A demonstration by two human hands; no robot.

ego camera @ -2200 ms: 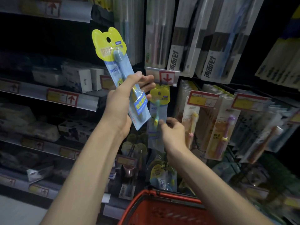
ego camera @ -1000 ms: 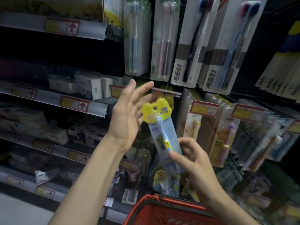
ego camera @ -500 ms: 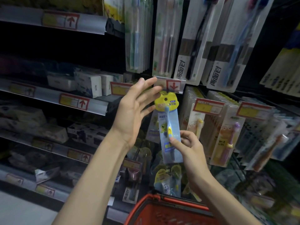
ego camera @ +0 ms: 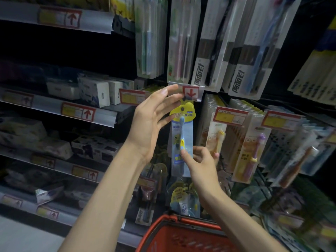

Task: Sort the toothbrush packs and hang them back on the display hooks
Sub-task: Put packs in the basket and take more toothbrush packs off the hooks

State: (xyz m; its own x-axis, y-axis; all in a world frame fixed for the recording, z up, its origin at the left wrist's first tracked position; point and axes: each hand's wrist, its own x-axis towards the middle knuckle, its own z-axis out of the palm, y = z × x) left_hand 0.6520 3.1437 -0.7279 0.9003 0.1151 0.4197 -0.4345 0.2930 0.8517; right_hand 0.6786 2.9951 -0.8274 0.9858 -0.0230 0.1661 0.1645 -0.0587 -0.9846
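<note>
The right hand (ego camera: 201,166) pinches the lower part of a toothbrush pack (ego camera: 182,131) between thumb and curled fingers (ego camera: 185,155), holding it upright just below a price tag (ego camera: 190,93) with a red downward arrow at the front of a display hook. The pack is a clear sleeve with a small blue and yellow brush in it and a yellow header card on top. The hanging hole in the card sits right under the tag, but whether the hook passes through it cannot be told. The left hand (ego camera: 151,124) grips nothing; its straight, spread fingers (ego camera: 163,93) reach up to the tag's left edge, beside the header. More packs of the same kind (ego camera: 183,199) hang lower on the rack. To the right are rows of children's brushes (ego camera: 249,148) in orange and purple, and above them tall adult brush packs (ego camera: 209,51). Shelves to the left carry white boxes (ego camera: 94,93). A red basket (ego camera: 183,220) sits at the bottom edge; only its rim and mesh wall show, so its contents cannot be told.
</note>
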